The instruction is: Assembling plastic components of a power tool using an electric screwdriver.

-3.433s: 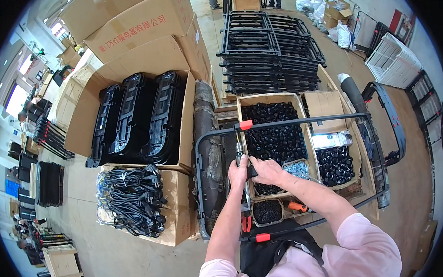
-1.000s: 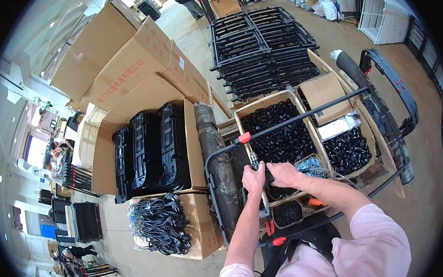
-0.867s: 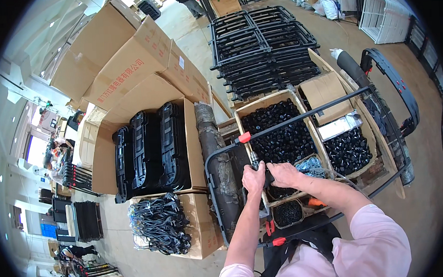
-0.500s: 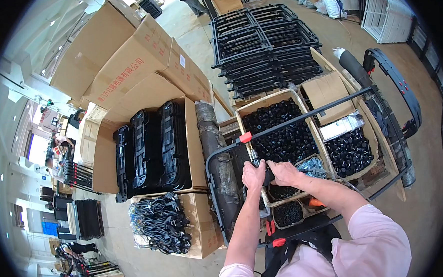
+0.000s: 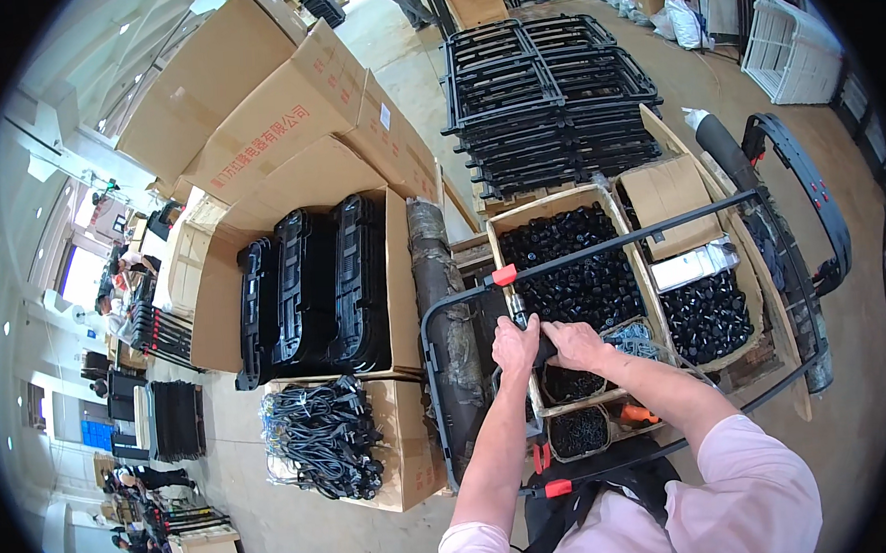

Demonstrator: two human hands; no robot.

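My left hand [image 5: 515, 345] is wrapped round a dark power driver [image 5: 546, 350] with a silver chuck [image 5: 520, 307]. The chuck points away from me, close to a red clip [image 5: 504, 275] on a black tubular frame [image 5: 621, 240]. Contact between tip and clip cannot be made out. My right hand [image 5: 573, 345] closes on the same driver from the right, covering much of its body. The frame lies across wooden bins, one full of black plastic caps [image 5: 577, 259]. A second red clip [image 5: 558, 488] sits on the frame's near bar.
Left stands an open carton [image 5: 399, 279] with black moulded panels, and bundled black cables [image 5: 321, 438] on a nearer box. Beyond the bins rise stacked black frames [image 5: 554, 100]. Small dark screws [image 5: 580, 434] fill a near tray beside an orange-and-black tool [image 5: 639, 413]. A wrapped roll [image 5: 445, 321] lies left of the frame.
The whole view has shifted a little, so the scene sits slightly further right. Both hands stay on the driver near the red clip. More of the orange tool shows beside my right forearm.
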